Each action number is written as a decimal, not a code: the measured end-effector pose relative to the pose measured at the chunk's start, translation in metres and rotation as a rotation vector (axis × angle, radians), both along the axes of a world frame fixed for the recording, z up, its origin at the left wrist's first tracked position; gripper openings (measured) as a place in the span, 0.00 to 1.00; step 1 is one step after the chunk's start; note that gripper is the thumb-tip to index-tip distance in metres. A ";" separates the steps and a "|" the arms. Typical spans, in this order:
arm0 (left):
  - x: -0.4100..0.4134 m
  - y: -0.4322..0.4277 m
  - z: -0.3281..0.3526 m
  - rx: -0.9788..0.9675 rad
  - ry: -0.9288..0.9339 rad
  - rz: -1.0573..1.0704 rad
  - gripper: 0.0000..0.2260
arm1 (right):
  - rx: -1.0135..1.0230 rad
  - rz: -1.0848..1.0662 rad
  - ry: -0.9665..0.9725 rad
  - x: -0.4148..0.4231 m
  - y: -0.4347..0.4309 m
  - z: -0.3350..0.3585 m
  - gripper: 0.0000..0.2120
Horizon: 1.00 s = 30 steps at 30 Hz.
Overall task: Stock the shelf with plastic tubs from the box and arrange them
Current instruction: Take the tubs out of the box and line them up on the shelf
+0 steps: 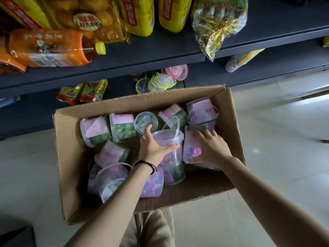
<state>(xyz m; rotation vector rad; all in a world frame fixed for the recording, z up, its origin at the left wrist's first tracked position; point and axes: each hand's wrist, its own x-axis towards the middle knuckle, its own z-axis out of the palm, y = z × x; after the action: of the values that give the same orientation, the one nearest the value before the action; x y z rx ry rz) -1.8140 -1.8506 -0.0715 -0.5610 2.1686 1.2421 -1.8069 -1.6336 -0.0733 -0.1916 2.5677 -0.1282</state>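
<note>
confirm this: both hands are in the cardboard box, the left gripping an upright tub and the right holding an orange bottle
Wrong about the right hand: the head view shows it holding a tipped tub in the cardboard box. The orange bottle lies on the shelf. The left hand does grip the upright tub.

Clear lidded tubs (122,127) (pink labels) jumbled, mostly tipped, in open cardboard box (67,139); dark shelf (160,49) behind
</note>
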 end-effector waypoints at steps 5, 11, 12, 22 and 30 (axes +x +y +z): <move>0.001 0.015 -0.004 -0.017 -0.001 0.208 0.54 | -0.136 -0.487 -0.036 0.014 0.003 0.007 0.52; 0.015 0.012 -0.007 0.025 -0.017 0.169 0.38 | -0.376 -0.883 0.004 0.031 -0.003 0.008 0.37; 0.012 0.008 -0.003 0.015 -0.016 0.171 0.36 | -0.414 -0.905 0.029 0.031 -0.005 0.014 0.34; -0.016 -0.073 0.168 0.208 0.451 0.323 0.33 | -0.927 -0.915 0.342 -0.011 -0.074 0.179 0.28; -0.028 -0.185 0.364 0.254 0.891 0.490 0.25 | -1.296 -0.631 0.393 -0.061 -0.201 0.362 0.25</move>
<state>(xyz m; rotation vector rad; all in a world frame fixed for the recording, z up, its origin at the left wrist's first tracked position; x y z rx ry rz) -1.8423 -2.0351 0.2927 -0.4957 2.5614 2.3403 -1.8677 -1.8347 0.2885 0.1580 2.3720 -2.1224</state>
